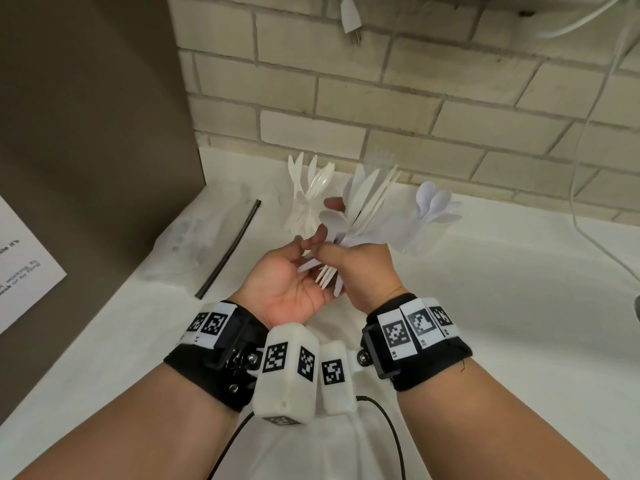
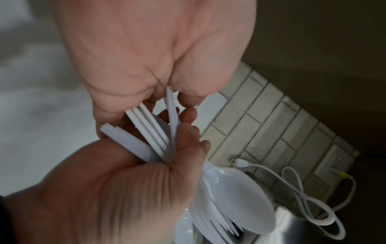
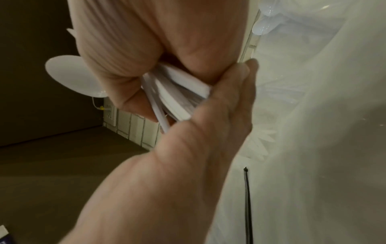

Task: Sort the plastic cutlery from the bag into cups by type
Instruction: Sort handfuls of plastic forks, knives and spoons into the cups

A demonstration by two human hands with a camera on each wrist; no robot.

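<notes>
A mixed bundle of white plastic cutlery point(image 1: 367, 199) stands fanned upward between both hands above the white counter point(image 1: 502, 306). My right hand point(image 1: 346, 252) grips its handles point(image 3: 181, 92) in a fist. My left hand point(image 1: 323, 223), palm up, curls its fingers and thumb around handles point(image 2: 146, 132) at the bundle's left side. Behind on the left, a clear cup point(image 1: 304, 209) holds white pieces. At the right, a second clear cup point(image 1: 415, 233) holds spoons point(image 1: 434, 202). The clear bag point(image 1: 183, 237) lies flat at the left.
A black strip point(image 1: 228, 251) lies beside the bag. A dark panel point(image 1: 86, 133) bearing a paper sheet point(image 1: 20, 265) borders the counter's left. A brick wall point(image 1: 450, 116) stands behind, with a white cord point(image 1: 585, 150) hanging at the right.
</notes>
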